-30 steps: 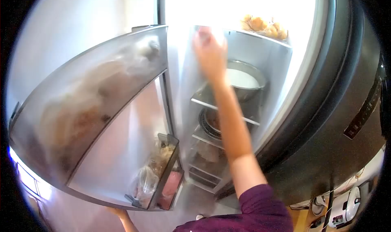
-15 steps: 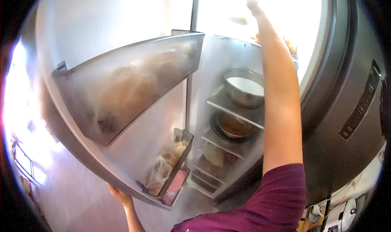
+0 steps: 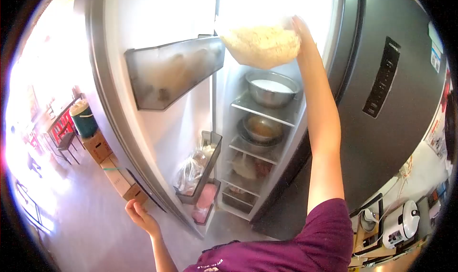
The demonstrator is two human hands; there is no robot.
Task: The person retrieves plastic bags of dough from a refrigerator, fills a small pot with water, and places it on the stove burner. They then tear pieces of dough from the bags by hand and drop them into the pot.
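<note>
My right hand (image 3: 296, 26) is raised at the upper shelf area of the open fridge, closed on the side of a bulging bag of pale yellow, crumbly-looking food (image 3: 262, 45). Glare washes out the bag's top edge and part of my fingers. Lower left, my left hand (image 3: 140, 217) is held in the air near the fridge door's (image 3: 102, 81) outer edge, holding nothing, its fingers loosely apart. Below the bag, a steel pot (image 3: 272, 98) with white contents stands on a shelf. A bowl with brown contents (image 3: 261, 129) sits one shelf lower.
Door bins (image 3: 179, 74) hold bagged items and a pink package (image 3: 205, 203). Stacked cardboard boxes (image 3: 117, 176) with a green cooler (image 3: 83, 119) on top stand beyond the door. A dark closed fridge door (image 3: 377, 152) is at right, a white rice cooker (image 3: 401, 224) lower right.
My right hand has come down and outward from the bright upper compartment with the bag of yellow food. My left hand has let go of the door edge. The view has shifted.
</note>
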